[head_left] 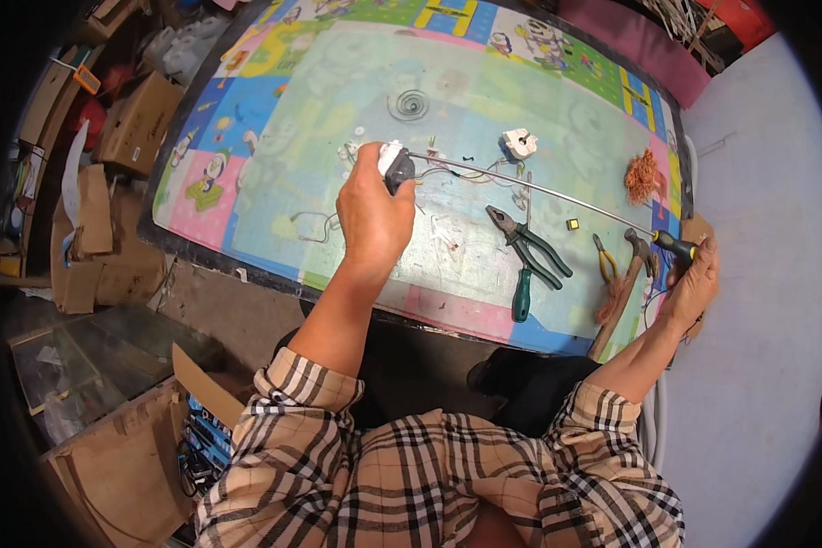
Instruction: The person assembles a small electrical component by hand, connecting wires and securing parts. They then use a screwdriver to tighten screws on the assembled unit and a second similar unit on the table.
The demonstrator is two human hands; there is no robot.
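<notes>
A person's left hand (373, 215) has its grip clamped on a black-and-white plastic housing (398, 173) over the table (292, 187), well in from the near edge; the right hand's (694, 289) grip wraps a long screwdriver's (671, 244) handle by the right edge, tip at the housing. Work looks midway: a spiral spring (409, 105) and white part (519, 143) lie loose; what remains is unclear.

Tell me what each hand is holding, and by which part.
The left hand grips a small white-and-dark part by its sides; the right hand holds a long screwdriver by the rear of its handle.
</notes>
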